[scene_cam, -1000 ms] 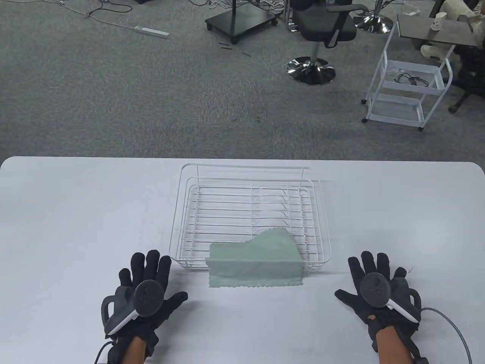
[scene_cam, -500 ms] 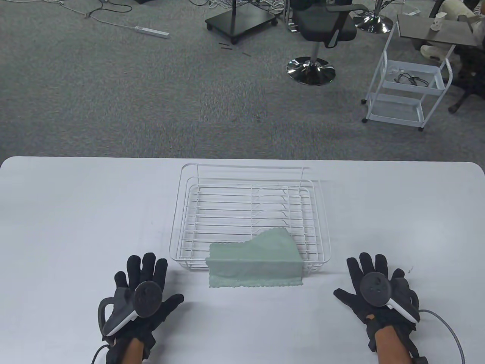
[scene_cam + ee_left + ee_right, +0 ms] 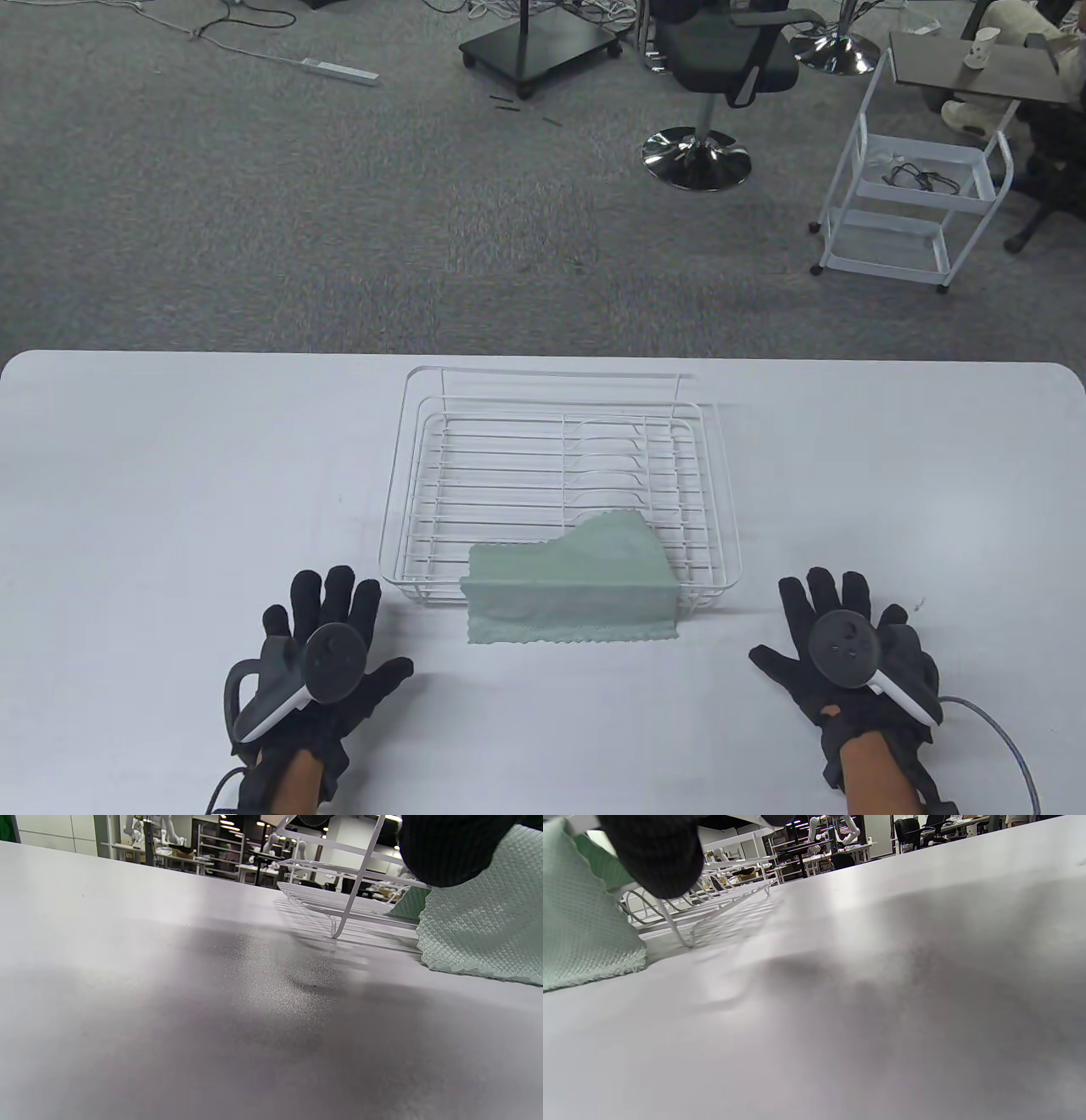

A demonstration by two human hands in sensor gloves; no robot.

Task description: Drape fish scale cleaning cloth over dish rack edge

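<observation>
Both hands lie flat on the table (image 3: pixel 170 475), fingers spread, holding nothing: left hand (image 3: pixel 327 658), right hand (image 3: pixel 844 649). Between and just beyond them, the cloth (image 3: pixel 573 590) hangs over the near rack (image 3: pixel 560 475) edge. It looks light, soft, limp; pinch a corner.

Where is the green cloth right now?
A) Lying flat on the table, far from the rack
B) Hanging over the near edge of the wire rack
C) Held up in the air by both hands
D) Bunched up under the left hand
B: the green cloth lies over the near edge of the wire rack, part inside it and part hanging down to the table, while the left hand and right hand lie open on either side, not touching it.
</observation>
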